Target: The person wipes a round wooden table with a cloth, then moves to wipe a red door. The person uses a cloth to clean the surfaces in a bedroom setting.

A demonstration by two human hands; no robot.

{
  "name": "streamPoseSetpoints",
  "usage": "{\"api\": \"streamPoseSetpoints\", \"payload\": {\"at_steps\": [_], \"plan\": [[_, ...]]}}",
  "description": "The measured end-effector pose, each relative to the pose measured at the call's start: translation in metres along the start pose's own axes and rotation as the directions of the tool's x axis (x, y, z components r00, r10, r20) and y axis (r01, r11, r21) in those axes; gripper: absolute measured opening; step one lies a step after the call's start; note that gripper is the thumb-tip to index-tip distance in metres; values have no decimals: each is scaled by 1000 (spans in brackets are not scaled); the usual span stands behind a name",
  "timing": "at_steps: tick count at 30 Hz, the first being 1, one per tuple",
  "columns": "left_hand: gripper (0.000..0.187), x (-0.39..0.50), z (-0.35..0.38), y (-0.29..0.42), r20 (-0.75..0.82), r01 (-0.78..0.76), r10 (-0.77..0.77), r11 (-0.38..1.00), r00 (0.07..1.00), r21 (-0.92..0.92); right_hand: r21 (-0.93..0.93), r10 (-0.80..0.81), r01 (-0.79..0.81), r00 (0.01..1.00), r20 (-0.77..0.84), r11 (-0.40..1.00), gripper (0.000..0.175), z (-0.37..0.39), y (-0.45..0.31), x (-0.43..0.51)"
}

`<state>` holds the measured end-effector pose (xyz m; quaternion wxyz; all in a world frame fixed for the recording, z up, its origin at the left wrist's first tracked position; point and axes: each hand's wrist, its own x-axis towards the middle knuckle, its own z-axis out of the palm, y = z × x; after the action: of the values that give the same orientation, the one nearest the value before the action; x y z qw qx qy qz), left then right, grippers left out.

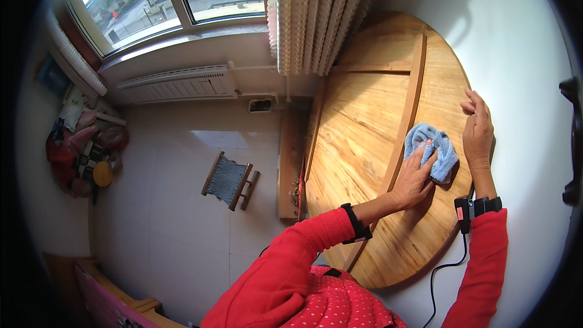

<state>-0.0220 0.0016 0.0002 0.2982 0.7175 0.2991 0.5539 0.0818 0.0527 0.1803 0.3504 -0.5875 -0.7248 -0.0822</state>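
Note:
A round wooden tabletop point(360, 132) leans against the white wall, with its battened side facing me. My left hand point(414, 177) presses a light blue cloth point(439, 146) onto the wood, just right of the long wooden batten point(412, 86); its fingers lie spread on the bunched cloth. At the tabletop's right edge, my right hand point(477, 130) rests beside the wall with its fingers partly bent and no cloth under it. Black straps with small devices circle both wrists, and a cable hangs from the right one.
A low folding stool point(227, 180) stands on the tiled floor. Left of the tabletop runs a wooden ledge point(289, 168). A curtain point(314, 18) hangs against the tabletop's upper part. A radiator point(177, 84) is below the window, and bags point(68, 150) are piled at the far left.

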Motion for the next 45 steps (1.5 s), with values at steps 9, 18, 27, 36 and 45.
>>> {"api": "streamPoseSetpoints", "payload": {"at_steps": [9, 18, 27, 36, 45], "plan": [[80, -73, -1, -13, 120, -59, 61, 998, 991, -22, -6, -22, 22, 1000, -22, 1000, 43, 2, 0, 0], [71, -66, -9, -14, 160, -58, 52, 998, 986, 29, 24, -59, 61, 997, -51, 998, 39, 0, 1, -1], [72, 128, -20, -1, -39, 77, -77, 997, 996, -2, -69, -176, 168, 975, -133, 983, 30, -4, -7, 1], [68, 173, -27, -7, -31, 55, -55, 998, 998, 6, -17, -151, 150, 977, -150, 988, 30, -3, -5, 1], [76, 17, -10, 5, 72, -39, 39, 999, 997, 2, -14, -76, 75, 994, -78, 997, 30, -3, -6, -1]]}}
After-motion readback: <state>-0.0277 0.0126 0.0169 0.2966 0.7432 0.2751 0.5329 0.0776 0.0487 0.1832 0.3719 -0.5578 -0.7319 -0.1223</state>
